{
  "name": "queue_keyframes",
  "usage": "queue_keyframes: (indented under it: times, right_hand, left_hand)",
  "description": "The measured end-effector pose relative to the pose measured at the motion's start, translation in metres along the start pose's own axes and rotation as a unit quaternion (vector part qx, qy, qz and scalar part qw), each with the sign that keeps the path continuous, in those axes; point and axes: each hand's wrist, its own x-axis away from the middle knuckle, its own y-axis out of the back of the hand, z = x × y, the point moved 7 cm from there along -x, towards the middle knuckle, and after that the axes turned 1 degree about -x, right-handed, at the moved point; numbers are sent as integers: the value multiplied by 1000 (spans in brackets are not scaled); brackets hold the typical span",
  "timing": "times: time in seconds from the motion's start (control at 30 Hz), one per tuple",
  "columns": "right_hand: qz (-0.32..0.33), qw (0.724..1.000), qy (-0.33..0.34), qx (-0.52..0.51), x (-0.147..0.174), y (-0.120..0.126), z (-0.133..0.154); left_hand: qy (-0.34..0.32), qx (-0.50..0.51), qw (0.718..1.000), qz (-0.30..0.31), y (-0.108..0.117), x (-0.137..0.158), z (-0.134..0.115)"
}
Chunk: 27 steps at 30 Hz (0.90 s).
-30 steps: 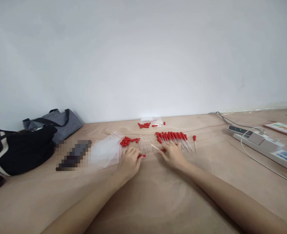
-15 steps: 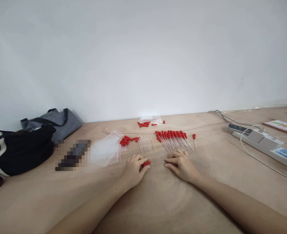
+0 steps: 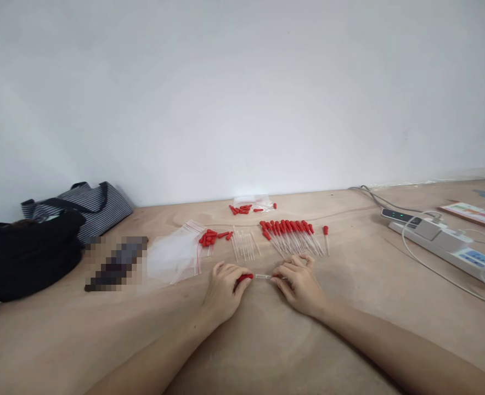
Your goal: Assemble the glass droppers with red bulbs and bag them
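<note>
My left hand (image 3: pixel 228 285) is closed on a red rubber dropper bulb (image 3: pixel 244 277), its open end facing right. My right hand (image 3: pixel 300 282) pinches a clear glass dropper tube (image 3: pixel 263 276), whose free end points at the bulb. A small gap separates the two. Beyond my hands lies a group of bare glass tubes (image 3: pixel 244 245). To their left is a pile of loose red bulbs (image 3: pixel 208 237). On the right, several droppers with red bulbs fitted (image 3: pixel 289 227) lie side by side, and a single dropper (image 3: pixel 326 231) lies apart.
Clear zip bags (image 3: pixel 170 258) lie left of the bulbs. More red bulbs (image 3: pixel 240 209) sit by a clear bag near the wall. A black bag (image 3: pixel 32 258) and a striped bag (image 3: pixel 98 211) stand at left. A power strip (image 3: pixel 448 244) with cables lies at right.
My right hand has moved left, bringing the glass tube closer to the bulb. My left fingers now cover more of the bulb. The view has shifted slightly.
</note>
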Motion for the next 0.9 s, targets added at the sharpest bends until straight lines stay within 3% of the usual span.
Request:
queue_keyframes:
  times: [0.6, 0.9]
  right_hand:
    - [-8, 992, 122, -11, 4, -10, 21]
    - [-81, 958, 261, 86, 6, 1, 33]
  left_hand:
    - [-36, 0, 999, -21, -1, 0, 0]
    - [-99, -2, 994, -39, 3, 6, -14]
